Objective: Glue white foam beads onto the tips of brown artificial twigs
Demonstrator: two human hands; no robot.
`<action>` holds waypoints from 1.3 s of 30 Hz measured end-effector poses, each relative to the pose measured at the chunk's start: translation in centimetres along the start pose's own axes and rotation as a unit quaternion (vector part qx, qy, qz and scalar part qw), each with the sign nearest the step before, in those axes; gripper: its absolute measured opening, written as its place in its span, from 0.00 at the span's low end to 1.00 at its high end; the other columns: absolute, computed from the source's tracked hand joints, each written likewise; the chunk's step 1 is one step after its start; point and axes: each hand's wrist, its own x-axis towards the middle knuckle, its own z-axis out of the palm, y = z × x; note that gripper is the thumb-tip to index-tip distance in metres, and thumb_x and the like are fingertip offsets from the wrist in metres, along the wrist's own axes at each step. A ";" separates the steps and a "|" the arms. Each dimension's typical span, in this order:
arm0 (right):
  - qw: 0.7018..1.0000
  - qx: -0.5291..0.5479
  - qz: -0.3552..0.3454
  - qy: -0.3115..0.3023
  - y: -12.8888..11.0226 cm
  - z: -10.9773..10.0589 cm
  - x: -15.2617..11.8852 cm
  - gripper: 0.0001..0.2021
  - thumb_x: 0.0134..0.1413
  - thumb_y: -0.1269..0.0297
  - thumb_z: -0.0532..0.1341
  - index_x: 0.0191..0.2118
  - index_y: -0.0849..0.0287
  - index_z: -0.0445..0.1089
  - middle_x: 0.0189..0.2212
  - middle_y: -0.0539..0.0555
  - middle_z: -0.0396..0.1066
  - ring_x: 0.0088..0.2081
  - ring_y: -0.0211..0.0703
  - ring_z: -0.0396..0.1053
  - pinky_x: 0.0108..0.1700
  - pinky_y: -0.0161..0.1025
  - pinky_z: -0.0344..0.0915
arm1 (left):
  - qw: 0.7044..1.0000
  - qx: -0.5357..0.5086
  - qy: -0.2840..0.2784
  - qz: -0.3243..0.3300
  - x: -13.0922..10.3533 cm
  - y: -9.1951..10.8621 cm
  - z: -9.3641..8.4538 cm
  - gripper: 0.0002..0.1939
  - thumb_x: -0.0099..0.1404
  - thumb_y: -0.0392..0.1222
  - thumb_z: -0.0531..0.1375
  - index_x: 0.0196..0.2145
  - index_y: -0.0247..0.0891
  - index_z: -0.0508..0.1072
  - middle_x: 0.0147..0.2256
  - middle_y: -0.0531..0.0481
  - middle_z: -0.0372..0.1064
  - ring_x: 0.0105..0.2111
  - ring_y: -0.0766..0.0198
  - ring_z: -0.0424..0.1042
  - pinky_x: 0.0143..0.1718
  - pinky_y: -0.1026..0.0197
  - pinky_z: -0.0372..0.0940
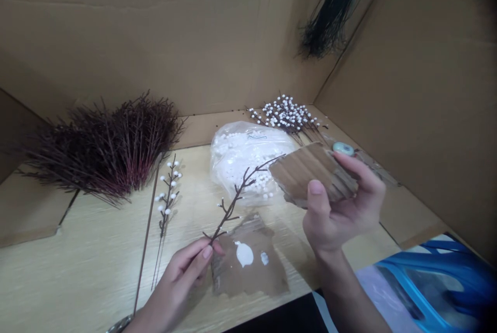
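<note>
My left hand (194, 265) pinches the lower end of a dark brown twig (241, 188), which slants up to the right; a few of its tips look white. My right hand (345, 208) grips a torn piece of cardboard (310, 172) by its right side, thumb on the near face, close to the twig's upper tip. Below them, a second cardboard piece (248, 281) lies on the table with a large white blob (244, 254) and a smaller one on it. Behind the twig sits a clear plastic bag (248, 151) of white beads.
At the left lies a big heap of dark twigs (112, 141). A twig with white berries (169, 198) lies right of it. More berried twigs (289, 115) rest at the back, near a small green round object (343, 148). Cardboard walls (174, 38) surround the table; dark strands hang upper right.
</note>
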 end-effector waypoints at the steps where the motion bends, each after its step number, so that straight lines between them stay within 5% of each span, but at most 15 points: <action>1: 1.000 0.001 0.001 -0.003 -0.1 0.0 0.0 0.22 0.56 0.67 0.64 0.57 0.57 0.71 0.46 0.58 0.72 0.46 0.54 0.74 0.43 0.50 0.74 | 1.000 0.002 -0.002 0.002 0.0 0.0 0.0 0.28 0.70 0.67 0.53 0.41 0.39 0.76 0.23 0.58 0.45 0.25 0.64 0.48 0.27 0.61 0.45; 27: 0.999 -0.044 -0.016 0.002 0.2 -0.1 0.1 0.20 0.54 0.65 0.63 0.54 0.58 0.71 0.44 0.58 0.74 0.46 0.54 0.74 0.44 0.52 0.75 | 1.000 -0.011 0.014 0.001 0.1 0.0 0.1 0.26 0.69 0.65 0.54 0.39 0.39 0.77 0.23 0.58 0.44 0.24 0.63 0.48 0.26 0.61 0.44; 32: 0.998 -0.013 0.057 0.029 -0.1 -0.3 0.7 0.19 0.55 0.63 0.64 0.53 0.57 0.72 0.47 0.58 0.73 0.46 0.54 0.73 0.48 0.55 0.71 | 1.000 -0.011 0.007 0.009 0.0 0.2 0.1 0.26 0.70 0.64 0.54 0.40 0.38 0.77 0.23 0.58 0.46 0.25 0.64 0.49 0.26 0.61 0.45; 35: 0.990 0.010 0.140 0.027 -0.1 -2.4 -0.4 0.20 0.54 0.62 0.66 0.53 0.56 0.72 0.50 0.57 0.72 0.48 0.55 0.73 0.51 0.54 0.70 | 1.000 -0.014 -0.001 0.011 -0.1 0.3 0.0 0.25 0.70 0.64 0.54 0.40 0.38 0.76 0.23 0.57 0.48 0.25 0.64 0.49 0.26 0.61 0.45; 37: 0.971 0.020 0.237 -0.027 -0.2 -4.9 -2.3 0.20 0.55 0.61 0.67 0.54 0.55 0.72 0.50 0.57 0.72 0.48 0.55 0.74 0.48 0.51 0.72 | 1.000 -0.019 -0.003 0.014 -0.1 0.4 -0.1 0.24 0.70 0.63 0.55 0.41 0.38 0.76 0.24 0.57 0.48 0.25 0.64 0.49 0.26 0.61 0.45; 39: 0.921 0.025 0.369 -0.121 -0.6 -7.7 -4.9 0.20 0.56 0.58 0.67 0.54 0.54 0.71 0.50 0.58 0.74 0.42 0.52 0.76 0.40 0.47 0.75 | 1.000 -0.019 -0.008 0.016 -0.1 0.3 -0.1 0.23 0.71 0.62 0.55 0.41 0.38 0.76 0.24 0.57 0.49 0.25 0.64 0.49 0.26 0.61 0.45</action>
